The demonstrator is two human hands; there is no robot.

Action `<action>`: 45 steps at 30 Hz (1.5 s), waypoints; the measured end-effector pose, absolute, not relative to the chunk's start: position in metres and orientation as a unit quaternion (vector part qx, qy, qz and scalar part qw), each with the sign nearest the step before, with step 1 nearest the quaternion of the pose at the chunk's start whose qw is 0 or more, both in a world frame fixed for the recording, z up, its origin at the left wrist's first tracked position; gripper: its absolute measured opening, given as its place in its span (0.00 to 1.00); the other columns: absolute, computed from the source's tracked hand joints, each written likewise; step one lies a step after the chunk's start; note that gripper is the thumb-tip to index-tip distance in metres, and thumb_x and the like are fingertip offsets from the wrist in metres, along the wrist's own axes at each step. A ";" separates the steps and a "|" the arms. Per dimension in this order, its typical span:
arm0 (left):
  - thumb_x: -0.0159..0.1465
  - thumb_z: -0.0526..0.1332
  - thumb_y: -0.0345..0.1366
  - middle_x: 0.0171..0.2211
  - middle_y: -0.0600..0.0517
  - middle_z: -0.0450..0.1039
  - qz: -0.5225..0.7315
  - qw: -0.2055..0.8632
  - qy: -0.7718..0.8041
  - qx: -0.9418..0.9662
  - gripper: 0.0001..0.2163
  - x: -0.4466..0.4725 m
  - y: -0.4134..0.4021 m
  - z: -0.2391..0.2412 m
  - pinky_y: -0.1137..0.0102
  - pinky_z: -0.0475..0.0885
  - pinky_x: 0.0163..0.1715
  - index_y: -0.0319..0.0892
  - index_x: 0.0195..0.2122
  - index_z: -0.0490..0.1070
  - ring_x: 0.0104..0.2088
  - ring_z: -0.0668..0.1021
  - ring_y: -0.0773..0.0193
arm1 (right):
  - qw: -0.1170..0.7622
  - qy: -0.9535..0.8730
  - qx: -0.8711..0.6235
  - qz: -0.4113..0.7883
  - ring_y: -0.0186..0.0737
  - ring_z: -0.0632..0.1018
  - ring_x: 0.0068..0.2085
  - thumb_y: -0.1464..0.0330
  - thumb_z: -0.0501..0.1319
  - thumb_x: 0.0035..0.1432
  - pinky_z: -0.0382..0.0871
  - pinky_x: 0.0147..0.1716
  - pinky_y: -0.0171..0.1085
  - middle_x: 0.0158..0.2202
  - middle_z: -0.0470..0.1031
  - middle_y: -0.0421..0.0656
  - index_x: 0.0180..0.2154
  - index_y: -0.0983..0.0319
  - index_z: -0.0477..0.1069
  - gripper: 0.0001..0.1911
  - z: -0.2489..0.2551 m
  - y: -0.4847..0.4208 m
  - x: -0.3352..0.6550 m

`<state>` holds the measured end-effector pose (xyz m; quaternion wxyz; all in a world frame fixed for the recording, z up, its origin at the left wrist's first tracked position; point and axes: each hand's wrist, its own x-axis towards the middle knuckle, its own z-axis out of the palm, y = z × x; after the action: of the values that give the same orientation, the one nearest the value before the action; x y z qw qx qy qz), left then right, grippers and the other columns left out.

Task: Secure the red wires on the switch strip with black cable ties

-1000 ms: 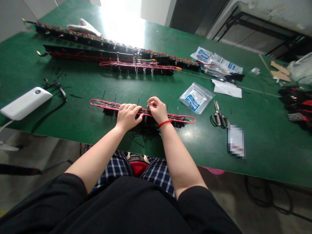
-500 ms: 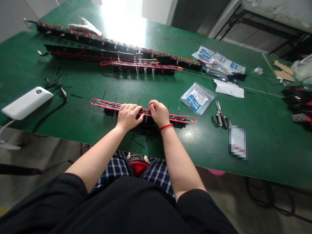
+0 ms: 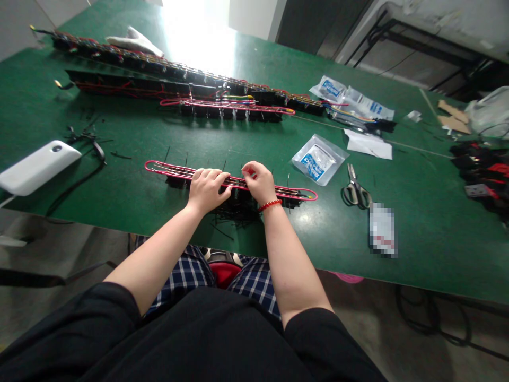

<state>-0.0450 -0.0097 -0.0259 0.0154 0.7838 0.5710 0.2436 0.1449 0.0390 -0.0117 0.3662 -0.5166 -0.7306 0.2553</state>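
Note:
A long strip of black sockets wired with pink and red wires lies across the green table in front of me. My left hand rests on the strip's middle, fingers curled down over the wires. My right hand, with a red bead bracelet at the wrist, sits just to its right with fingers pinched together at the wires; what they pinch is too small to name. Black cable ties stick up along the strip and loose ones lie below it.
Scissors lie to the right, beside a plastic bag and white paper. Longer wired strips lie farther back. A white device with a black cable sits at the left edge. Black and red parts are at far right.
My right hand has lowered slightly onto the strip; the left hand has stayed in place. The view has shifted a little.

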 end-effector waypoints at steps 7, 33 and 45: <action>0.67 0.59 0.46 0.50 0.47 0.78 0.244 0.026 0.572 0.783 0.15 -0.045 -0.010 -0.025 0.53 0.62 0.56 0.50 0.53 0.75 0.51 0.75 0.48 | 0.362 -0.706 -0.523 0.311 0.37 0.75 0.35 0.69 0.60 0.57 0.70 0.38 0.37 0.32 0.76 0.39 0.32 0.58 0.72 0.03 -0.008 0.038 0.147; 0.69 0.57 0.49 0.51 0.47 0.77 0.209 0.032 0.556 0.804 0.17 -0.043 0.062 -0.025 0.55 0.63 0.55 0.50 0.54 0.74 0.52 0.75 0.50 | 0.363 -0.736 -0.517 0.243 0.38 0.76 0.34 0.71 0.58 0.59 0.69 0.38 0.36 0.32 0.77 0.40 0.34 0.58 0.73 0.05 -0.016 0.099 0.154; 0.66 0.60 0.45 0.49 0.49 0.79 0.230 -0.002 0.564 0.793 0.14 -0.029 0.124 -0.029 0.55 0.65 0.53 0.51 0.52 0.75 0.51 0.77 0.50 | 0.326 -0.781 -0.521 0.112 0.44 0.76 0.39 0.70 0.57 0.64 0.67 0.40 0.39 0.35 0.78 0.44 0.37 0.57 0.74 0.07 -0.022 0.154 0.160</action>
<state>-0.0287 0.1242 -0.0294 -0.0017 0.7933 0.5636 0.2304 0.1602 0.1541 -0.0219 0.3260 -0.5209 -0.7810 0.1120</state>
